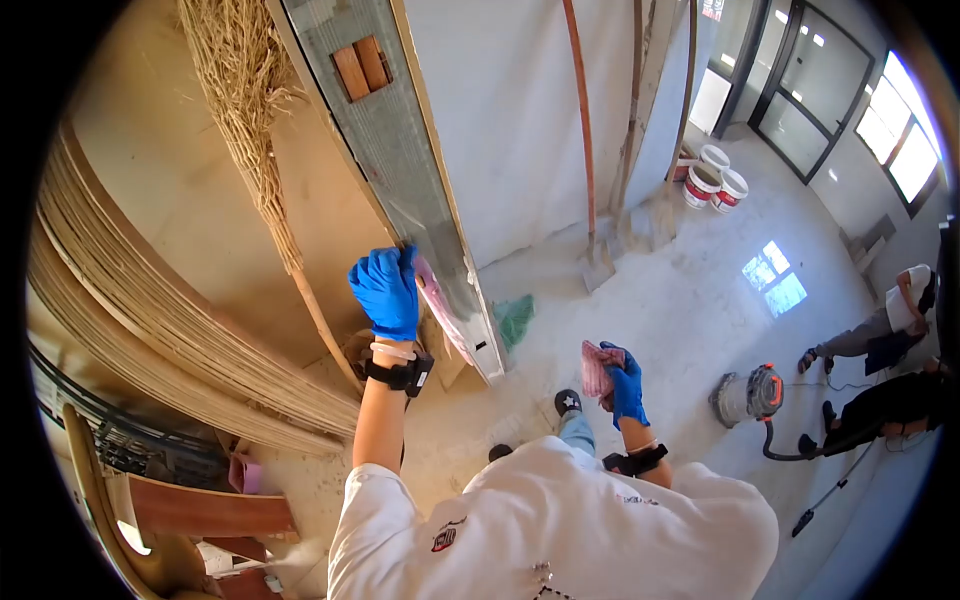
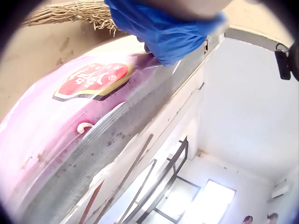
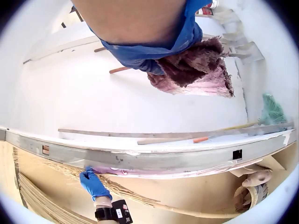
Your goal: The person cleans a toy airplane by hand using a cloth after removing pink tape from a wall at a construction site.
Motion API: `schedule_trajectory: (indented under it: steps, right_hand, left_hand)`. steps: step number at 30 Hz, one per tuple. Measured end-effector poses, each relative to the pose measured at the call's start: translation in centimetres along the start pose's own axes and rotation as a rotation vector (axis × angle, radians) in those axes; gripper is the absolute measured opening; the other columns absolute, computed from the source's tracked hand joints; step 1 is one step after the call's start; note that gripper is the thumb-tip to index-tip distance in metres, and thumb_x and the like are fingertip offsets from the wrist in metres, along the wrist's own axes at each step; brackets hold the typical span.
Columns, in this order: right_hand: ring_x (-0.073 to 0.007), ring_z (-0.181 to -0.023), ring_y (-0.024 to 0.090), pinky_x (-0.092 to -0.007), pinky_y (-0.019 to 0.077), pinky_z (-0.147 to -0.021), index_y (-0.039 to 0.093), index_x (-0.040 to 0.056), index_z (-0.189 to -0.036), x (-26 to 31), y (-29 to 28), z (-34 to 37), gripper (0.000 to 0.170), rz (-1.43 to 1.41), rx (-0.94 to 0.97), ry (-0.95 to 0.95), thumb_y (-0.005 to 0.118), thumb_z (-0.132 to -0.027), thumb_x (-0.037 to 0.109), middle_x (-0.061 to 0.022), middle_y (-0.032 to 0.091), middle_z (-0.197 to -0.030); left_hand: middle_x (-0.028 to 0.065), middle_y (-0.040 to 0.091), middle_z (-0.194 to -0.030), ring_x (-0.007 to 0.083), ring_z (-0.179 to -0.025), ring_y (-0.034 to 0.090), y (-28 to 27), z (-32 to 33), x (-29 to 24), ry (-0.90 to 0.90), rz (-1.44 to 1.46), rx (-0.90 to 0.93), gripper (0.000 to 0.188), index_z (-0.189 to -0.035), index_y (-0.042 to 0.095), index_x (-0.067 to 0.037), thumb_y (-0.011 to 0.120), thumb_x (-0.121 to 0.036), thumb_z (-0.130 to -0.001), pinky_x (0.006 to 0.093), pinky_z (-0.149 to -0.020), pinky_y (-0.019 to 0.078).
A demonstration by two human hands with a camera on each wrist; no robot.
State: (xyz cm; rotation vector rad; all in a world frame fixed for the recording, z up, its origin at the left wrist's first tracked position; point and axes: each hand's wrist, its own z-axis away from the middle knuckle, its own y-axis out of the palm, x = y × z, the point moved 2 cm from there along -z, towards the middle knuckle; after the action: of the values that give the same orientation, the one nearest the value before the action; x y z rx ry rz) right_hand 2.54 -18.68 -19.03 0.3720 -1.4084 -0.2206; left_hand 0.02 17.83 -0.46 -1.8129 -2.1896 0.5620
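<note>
My left hand (image 1: 386, 295), in a blue glove, pinches the top of a pink plastic bag (image 1: 440, 308) beside a grey upright frame (image 1: 385, 140). In the left wrist view the bag (image 2: 42, 112) shows a red and yellow label and hangs along the grey frame. My gloved right hand (image 1: 627, 388) grips a folded pink and maroon cloth (image 1: 598, 368), held away from the frame. In the right wrist view the cloth (image 3: 196, 70) has frayed, dark edges; the glove hides part of it.
A straw broom (image 1: 240, 110) and stacked curved boards (image 1: 160, 300) stand on the left. Long-handled shovels (image 1: 597, 262) lean on the wall, with white buckets (image 1: 703, 185) beyond. A vacuum cleaner (image 1: 745, 395) and two people are at the right; green netting (image 1: 514, 320) lies by the frame's foot.
</note>
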Motion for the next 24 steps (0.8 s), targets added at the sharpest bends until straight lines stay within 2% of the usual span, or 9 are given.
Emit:
schedule_trajectory:
  steps: [4,6,7,9,13,16,18,21,24]
  right_hand:
    - [-0.0188,-0.097,0.057,-0.0294,0.0436,-0.09,0.057,-0.0026,-0.108,0.0,0.2,0.4,0.043,0.045,-0.003,0.01,0.041,-0.07,-0.013,-0.0098,0.06,-0.104]
    - [-0.0205,-0.101,0.057,-0.0303,0.0419,-0.093,0.056,-0.003,-0.11,-0.5,0.3,0.0,0.042,0.096,0.022,-0.027,0.043,-0.07,-0.009,-0.0106,0.06,-0.108]
    - [-0.0205,-0.101,0.057,-0.0303,0.0419,-0.093,0.056,-0.003,-0.11,-0.4,0.4,0.2,0.042,0.096,0.022,-0.021,0.043,-0.07,-0.009,-0.0106,0.06,-0.108]
    - [-0.0174,-0.098,0.057,-0.0291,0.0424,-0.092,0.058,-0.0012,-0.108,-0.1,0.8,0.3,0.041,0.036,0.021,0.004,0.042,-0.071,-0.012,-0.0085,0.061,-0.105]
    - [-0.0173,-0.098,0.057,-0.029,0.042,-0.092,0.058,-0.0008,-0.107,-0.4,0.5,0.1,0.04,0.1,0.034,-0.014,0.042,-0.072,-0.011,-0.0081,0.061,-0.105]
    - [-0.0173,-0.098,0.057,-0.029,0.042,-0.092,0.058,-0.0013,-0.107,0.0,0.7,0.2,0.041,0.089,0.024,-0.008,0.042,-0.071,-0.012,-0.0086,0.061,-0.105]
    - [-0.0184,-0.098,0.057,-0.0298,0.0423,-0.092,0.057,-0.002,-0.107,0.3,0.7,0.4,0.042,0.063,0.045,-0.031,0.041,-0.07,-0.013,-0.0097,0.06,-0.105]
    - [-0.0216,-0.101,0.057,-0.0313,0.0406,-0.094,0.057,-0.0025,-0.103,0.3,0.8,0.6,0.038,0.04,0.012,-0.006,0.043,-0.069,-0.009,-0.0123,0.058,-0.111]
    - [-0.0209,-0.099,0.057,-0.0312,0.0435,-0.092,0.057,-0.0028,-0.107,0.3,0.4,0.7,0.043,0.053,-0.004,-0.014,0.04,-0.069,-0.012,-0.0117,0.06,-0.106]
  left_hand:
    - [0.0034,0.051,-0.072,0.0238,-0.067,0.049,-0.2,0.1,-0.5,-0.015,0.051,-0.084,0.024,-0.085,0.051,-0.01,0.071,-0.016,-0.072,0.0363,-0.068,0.0358]
    - [0.0011,0.049,-0.068,0.0212,-0.065,0.048,-0.7,0.6,-0.6,-0.161,0.168,-0.079,0.026,-0.084,0.053,-0.011,0.074,-0.017,-0.07,0.0352,-0.068,0.0359]
    - [0.0011,0.049,-0.068,0.0212,-0.065,0.048,-0.9,0.9,-0.8,-0.161,0.165,-0.073,0.026,-0.084,0.053,-0.011,0.074,-0.017,-0.07,0.0352,-0.068,0.0359]
    - [-0.0003,0.047,-0.065,0.0194,-0.063,0.047,-1.2,1.6,-1.3,-0.336,0.234,-0.101,0.026,-0.083,0.054,-0.011,0.075,-0.018,-0.069,0.0336,-0.066,0.0359]
    - [0.0,0.046,-0.065,0.0194,-0.062,0.046,-0.8,1.2,-2.3,-0.297,0.222,-0.152,0.025,-0.082,0.055,-0.011,0.075,-0.019,-0.069,0.0327,-0.064,0.0358]
    - [0.0014,0.044,-0.063,0.0175,-0.059,0.042,0.0,0.9,-2.3,-0.306,0.273,-0.248,0.023,-0.079,0.057,-0.007,0.077,-0.011,-0.066,0.0323,-0.058,0.0366]
    - [0.0001,0.048,-0.066,0.0193,-0.064,0.047,0.4,1.0,-2.2,-0.377,0.315,-0.25,0.022,-0.077,0.055,-0.01,0.075,-0.017,-0.069,0.0327,-0.062,0.0352]
    - [-0.0006,0.051,-0.069,0.0191,-0.067,0.048,0.4,1.0,-2.6,-0.435,0.338,-0.277,0.02,-0.077,0.057,-0.011,0.075,-0.016,-0.068,0.0327,-0.066,0.0346]
    - [-0.0015,0.054,-0.072,0.0184,-0.07,0.049,0.5,1.2,-2.6,-0.387,0.247,-0.312,0.019,-0.08,0.06,-0.013,0.074,-0.014,-0.068,0.0329,-0.07,0.0331]
